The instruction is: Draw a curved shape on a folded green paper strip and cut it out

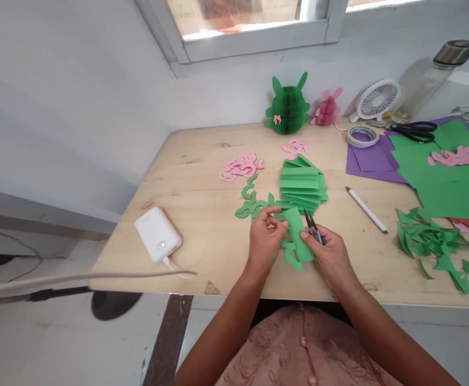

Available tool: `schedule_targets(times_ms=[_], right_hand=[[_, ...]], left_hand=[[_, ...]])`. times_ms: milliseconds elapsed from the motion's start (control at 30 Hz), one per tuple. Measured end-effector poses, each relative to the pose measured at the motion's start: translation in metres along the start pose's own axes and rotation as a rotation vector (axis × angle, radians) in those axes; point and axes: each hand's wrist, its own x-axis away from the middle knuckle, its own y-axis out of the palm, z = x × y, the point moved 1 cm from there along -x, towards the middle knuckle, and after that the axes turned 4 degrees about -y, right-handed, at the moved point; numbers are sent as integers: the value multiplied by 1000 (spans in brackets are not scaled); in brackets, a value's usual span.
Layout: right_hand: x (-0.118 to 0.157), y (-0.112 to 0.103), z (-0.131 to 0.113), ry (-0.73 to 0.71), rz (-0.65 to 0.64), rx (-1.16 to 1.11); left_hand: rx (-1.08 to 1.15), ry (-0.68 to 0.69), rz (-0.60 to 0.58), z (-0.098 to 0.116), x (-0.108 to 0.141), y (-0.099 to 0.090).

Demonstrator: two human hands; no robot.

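My right hand (330,254) grips a small pair of scissors (312,225), its dark blades pointing away from me. The same hand's thumb presses on a folded green paper strip (298,236). My left hand (266,233) is closed in a pinch at the strip's left edge. Below that hand, a curvy green cutout (292,256) lies by the strip. Several green cutouts (254,206) are spread just beyond my left fingers. Behind the strip sits a stack of folded green papers (302,185).
Pink cutouts (242,165), a white pen (366,209) and green scraps (431,236) lie around. Farther back are a green paper figure (288,110), a pink one (326,109), a fan (378,100), tape (363,136) and black scissors (414,130). A white power bank (157,233) sits left.
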Motion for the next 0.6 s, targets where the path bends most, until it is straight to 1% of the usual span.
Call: schedule_targets(times_ms=[67,167,267,367,433,467,533,600], right_hand=[[1,-1,-1,-12,0,6],[2,-1,-1,-26,-50,23],[3,-1,-2,-48,-89,71],[3,-8,-9,-94,-57,176],[1,-22,-17,-133,-21,270],[-1,-34,-22,-176,24,321],[-8,-64,-32,-276,141,478],[-17,-99,-40,-354,290,733]], left_hand=[[92,-99,-61,1,2,-2],[193,-252,-161,4,4,-5],[197,-282,-198,6,5,-5],[186,-274,-199,6,5,-5],[177,-273,-196,5,5,-5],[174,-272,-193,5,5,-6],[170,-271,-187,4,5,-8],[168,-269,-179,4,5,-9]])
